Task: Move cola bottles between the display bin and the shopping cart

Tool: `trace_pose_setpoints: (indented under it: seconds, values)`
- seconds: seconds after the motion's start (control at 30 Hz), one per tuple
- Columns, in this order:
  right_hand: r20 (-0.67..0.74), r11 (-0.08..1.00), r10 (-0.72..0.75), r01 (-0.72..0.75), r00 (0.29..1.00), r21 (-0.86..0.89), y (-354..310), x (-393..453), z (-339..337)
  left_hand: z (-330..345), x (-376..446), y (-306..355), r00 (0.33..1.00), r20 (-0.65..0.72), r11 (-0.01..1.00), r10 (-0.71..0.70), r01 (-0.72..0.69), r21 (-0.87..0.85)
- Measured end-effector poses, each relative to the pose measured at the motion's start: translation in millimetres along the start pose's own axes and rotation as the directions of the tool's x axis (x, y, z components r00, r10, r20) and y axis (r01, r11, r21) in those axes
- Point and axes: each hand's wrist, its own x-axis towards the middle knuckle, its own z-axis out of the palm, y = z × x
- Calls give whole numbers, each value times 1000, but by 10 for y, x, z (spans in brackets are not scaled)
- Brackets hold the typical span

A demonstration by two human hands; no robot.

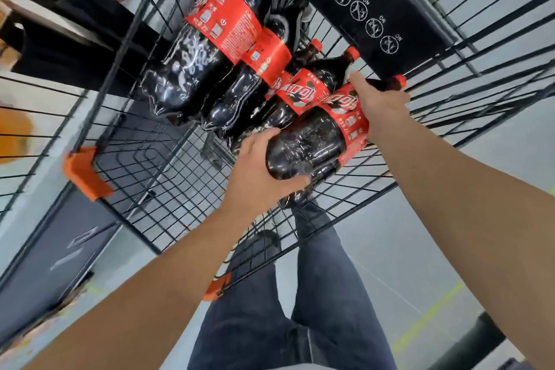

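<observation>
I am looking straight down into a black wire shopping cart [168,177] with orange plastic corner caps [85,173]. Both hands are on one large cola bottle [312,141], which lies on its side at the near right of the cart basket, its red cap [399,81] pointing away to the right. My left hand [258,174] cups the fat base end, fingers curled over the top and thumb wrapped under the bottom edge. My right hand [380,105] grips the shoulder and neck end, just past the red label; its fingers go round the far side, so I cannot see the tips. Whether the bottle rests on the wire floor or is lifted just clear of it, I cannot tell. Three more cola bottles lie in the cart alongside it, all slanted the same way: one [303,90] touching the held bottle, then one [255,84] mostly covered by its neighbours, and the furthest bottle [210,39] riding highest on the left. A black folded seat flap [375,9] with white round pictograms stands at the far end of the cart. Through the wire I see dark trousers [315,294], a dark shoe [267,240] and a pale grey floor [420,234].
</observation>
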Motion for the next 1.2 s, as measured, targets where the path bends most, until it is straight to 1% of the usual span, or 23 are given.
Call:
trace_pose_setpoints:
  seconds: [0.03,0.1,0.17,0.27,0.33,0.5,0.57,0.63,0.7,0.77,0.87,0.93,1.0,1.07,1.2]
  values:
    - [11,999,18,-18,1000,39,4,35,0,0,36,41,999,9,999,-43,43,-29]
    - [59,995,43,-48,997,89,-22,19,-20,-16,129,100,991,73,994,-113,113,8]
    - [96,995,63,-71,993,77,-66,-63,-53,-37,197,143,975,137,984,-176,171,47]
    - [132,994,43,-56,990,93,-40,-111,-112,-36,206,191,964,146,975,-221,218,39]
    - [145,990,9,-29,989,138,-6,-172,-134,-32,162,191,969,116,976,-219,217,31]
    - [87,969,-129,106,988,224,59,-453,-148,-146,-99,103,990,-29,990,-140,141,9]
    - [77,956,-194,171,978,239,81,-596,-170,-215,-263,61,991,-85,995,-104,104,-6]
    - [95,937,-271,240,958,256,84,-827,-220,-283,-433,11,987,-145,997,-69,66,-30]
    - [130,909,-353,307,926,280,91,-1187,-281,-372,-641,-37,980,-200,999,-21,12,-50]
    - [128,872,-437,384,890,305,133,-1559,-319,-487,-853,-85,969,-247,997,5,-23,-73]
    - [96,797,-561,505,822,331,246,-2121,-342,-692,-1186,-180,955,-297,989,20,-62,-134]
    - [109,765,-617,562,779,313,338,-2471,-345,-819,-1411,-267,946,-322,982,19,-78,-169]
    - [125,725,-672,614,730,312,430,-2791,-350,-932,-1618,-343,925,-380,976,16,-97,-195]
    - [139,669,-733,668,666,327,526,-3071,-342,-1025,-1815,-406,898,-440,970,8,-113,-214]
    - [225,563,-827,748,516,351,692,-3564,-359,-1102,-2192,-513,858,-511,959,-46,-106,-264]
